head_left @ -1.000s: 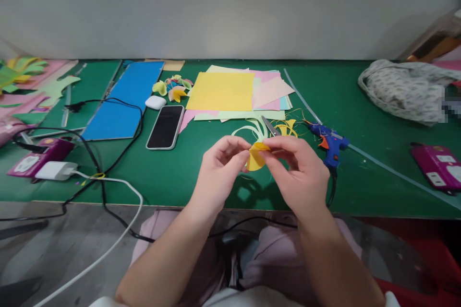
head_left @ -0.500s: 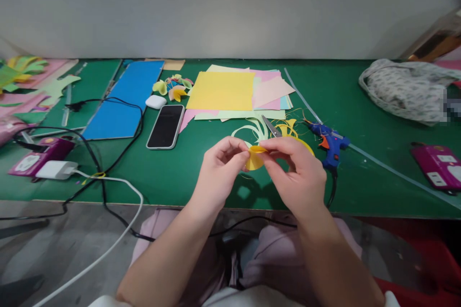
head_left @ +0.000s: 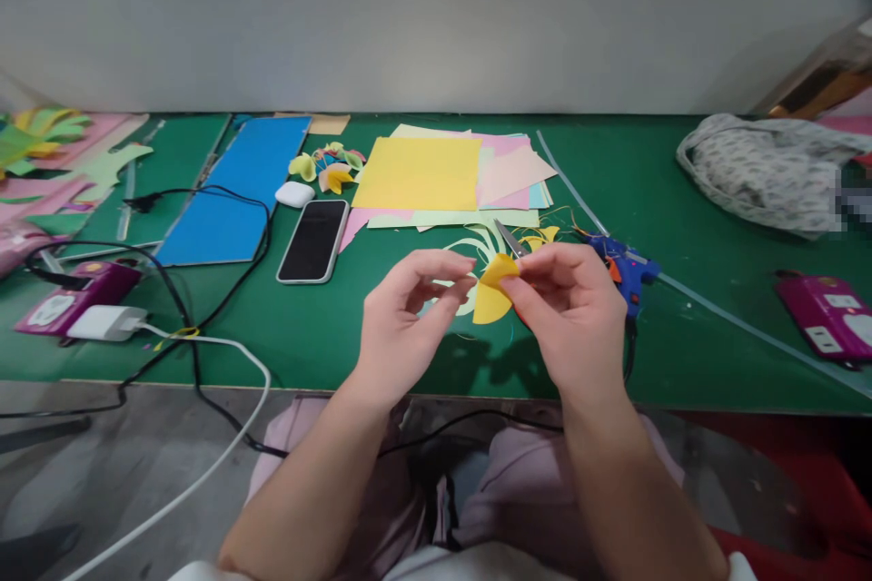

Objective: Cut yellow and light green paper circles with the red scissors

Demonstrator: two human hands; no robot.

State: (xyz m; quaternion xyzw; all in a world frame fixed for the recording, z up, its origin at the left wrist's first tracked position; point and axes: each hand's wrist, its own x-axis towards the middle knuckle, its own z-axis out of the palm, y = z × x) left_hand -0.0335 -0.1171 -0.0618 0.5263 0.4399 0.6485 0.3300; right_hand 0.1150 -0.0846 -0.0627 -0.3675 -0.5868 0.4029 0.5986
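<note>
A folded yellow paper piece (head_left: 493,298) is pinched between the thumb and fingers of my right hand (head_left: 576,309). Just left of it, my left hand (head_left: 409,318) is off the paper, its thumb and fingertips slightly apart with nothing between them. Behind the paper lie scissors (head_left: 510,239), blades showing and handles mostly hidden by my right hand. Pale green cut strips (head_left: 480,241) and yellow paper scraps (head_left: 541,236) are spread around them. Beyond my right hand rests a blue hot glue gun (head_left: 630,272) with a long glue stick.
Stacked coloured paper (head_left: 419,172) lies at the back, beside small paper flowers (head_left: 331,168). A phone (head_left: 313,241), an earbud case (head_left: 295,193) and a blue board (head_left: 235,191) are on the left. Cables run from a purple power strip (head_left: 113,281). A patterned cloth bag (head_left: 756,172) sits right.
My left hand has let go of the yellow paper and moved slightly left. My right hand has shifted a little right, turning the paper so its folded face shows.
</note>
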